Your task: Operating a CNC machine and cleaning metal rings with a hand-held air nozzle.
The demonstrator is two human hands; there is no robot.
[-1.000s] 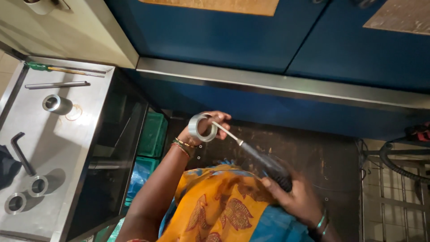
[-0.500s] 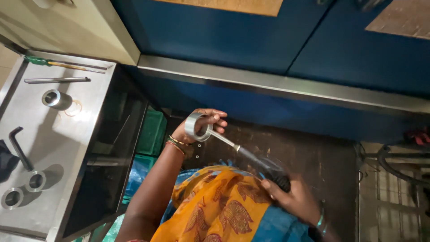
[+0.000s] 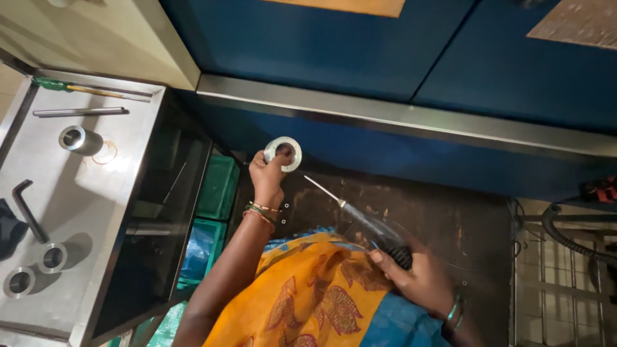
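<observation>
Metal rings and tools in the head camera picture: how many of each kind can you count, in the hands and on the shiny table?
Metal rings: 4 (one in the left hand at; on the steel table at)
Air blow guns: 1, in the right hand
Hex keys: 1
Screwdrivers: 1
Steel rods: 1
Total: 8

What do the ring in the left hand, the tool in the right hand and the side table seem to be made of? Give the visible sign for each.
Ring: probably machined steel, with a pale grey, bright sheen.
Tool: thin shaft glints like metal; the dark ribbed grip looks like rubber or plastic, hard to tell.
Side table: likely stainless sheet, dull brushed grey with soft reflections.
</observation>
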